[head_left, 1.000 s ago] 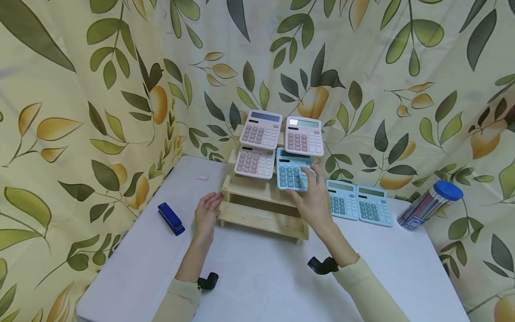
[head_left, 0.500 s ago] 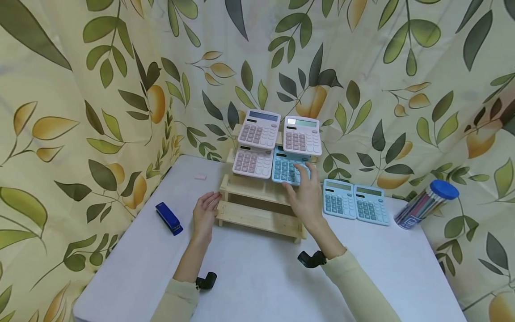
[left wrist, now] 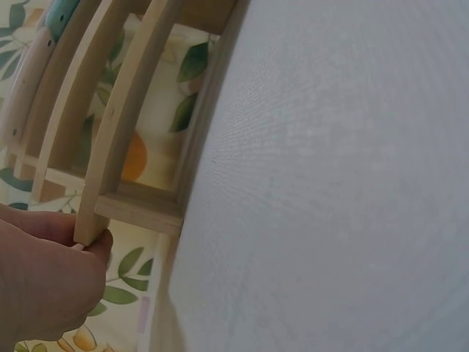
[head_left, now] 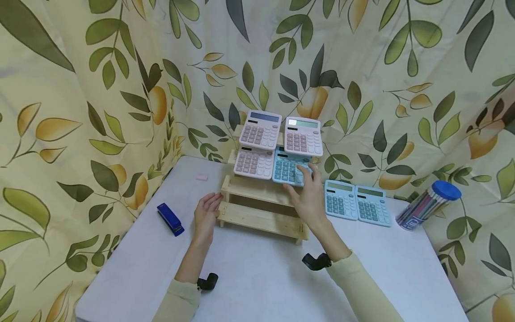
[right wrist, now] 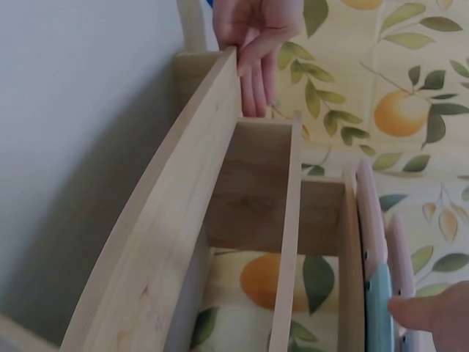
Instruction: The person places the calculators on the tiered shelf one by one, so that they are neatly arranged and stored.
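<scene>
A stepped wooden rack [head_left: 261,218] stands mid-table in the head view. My left hand [head_left: 206,219] holds the left end of its lowest step; in the left wrist view, that hand [left wrist: 51,275] has thumb and fingers on either side of the board. On an upper step lies a blue calculator [head_left: 286,170], tilted beside a pink calculator [head_left: 253,163]. My right hand [head_left: 310,199] grips the blue one at its front right, fingertips over its keys. The right wrist view shows the thumb against the blue calculator [right wrist: 379,312]; the other fingers are out of sight there.
Two more pink calculators [head_left: 260,129] sit on the top step. Right of the rack lie two blue calculators [head_left: 356,204] side by side, then a tub of pens [head_left: 428,205] with a blue lid. A blue stapler [head_left: 170,219] and a pink eraser [head_left: 202,177] lie to the left.
Over the last second my right hand has moved the blue calculator back and slightly left, close against the pink one on its step. My left hand stays on the rack's end.
</scene>
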The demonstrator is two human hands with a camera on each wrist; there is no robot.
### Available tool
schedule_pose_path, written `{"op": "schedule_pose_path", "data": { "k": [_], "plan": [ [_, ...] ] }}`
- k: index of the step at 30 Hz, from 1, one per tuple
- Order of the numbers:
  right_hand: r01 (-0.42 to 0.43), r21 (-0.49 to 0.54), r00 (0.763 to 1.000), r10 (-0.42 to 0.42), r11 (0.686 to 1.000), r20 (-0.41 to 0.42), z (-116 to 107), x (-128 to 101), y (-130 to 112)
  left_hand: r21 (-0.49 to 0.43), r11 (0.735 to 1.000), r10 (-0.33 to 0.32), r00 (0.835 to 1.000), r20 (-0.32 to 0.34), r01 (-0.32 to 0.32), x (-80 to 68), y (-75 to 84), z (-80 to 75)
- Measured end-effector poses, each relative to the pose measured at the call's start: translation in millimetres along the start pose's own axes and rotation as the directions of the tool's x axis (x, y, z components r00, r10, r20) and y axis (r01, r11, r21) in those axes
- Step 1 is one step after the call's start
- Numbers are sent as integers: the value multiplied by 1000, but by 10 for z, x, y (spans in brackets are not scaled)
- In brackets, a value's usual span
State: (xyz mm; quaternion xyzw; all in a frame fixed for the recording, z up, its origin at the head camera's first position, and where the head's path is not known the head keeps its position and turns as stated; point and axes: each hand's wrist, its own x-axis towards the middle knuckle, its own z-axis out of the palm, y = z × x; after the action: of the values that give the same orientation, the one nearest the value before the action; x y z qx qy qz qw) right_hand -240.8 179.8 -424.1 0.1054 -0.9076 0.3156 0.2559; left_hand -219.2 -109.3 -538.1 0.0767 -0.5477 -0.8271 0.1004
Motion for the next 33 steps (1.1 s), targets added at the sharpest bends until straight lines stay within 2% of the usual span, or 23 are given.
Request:
{"op": "schedule_pose_path", "data": {
  "k": [16,24,33],
  "plan": [
    [37,-14,998,-37,999,-52,-412,-252,390,-20,1000,-9,1000,-13,9,11,-4,1],
    [-25,-50,999,23,998,-39,-559,-413,764,-21,1000,-10,1000,-3,10,-19,-17,17],
    [-135,-96,989,140,986,48,-604,-451,1223,-19,1000,-4,1000,-6,4,-1,-32,13]
  ]
}}
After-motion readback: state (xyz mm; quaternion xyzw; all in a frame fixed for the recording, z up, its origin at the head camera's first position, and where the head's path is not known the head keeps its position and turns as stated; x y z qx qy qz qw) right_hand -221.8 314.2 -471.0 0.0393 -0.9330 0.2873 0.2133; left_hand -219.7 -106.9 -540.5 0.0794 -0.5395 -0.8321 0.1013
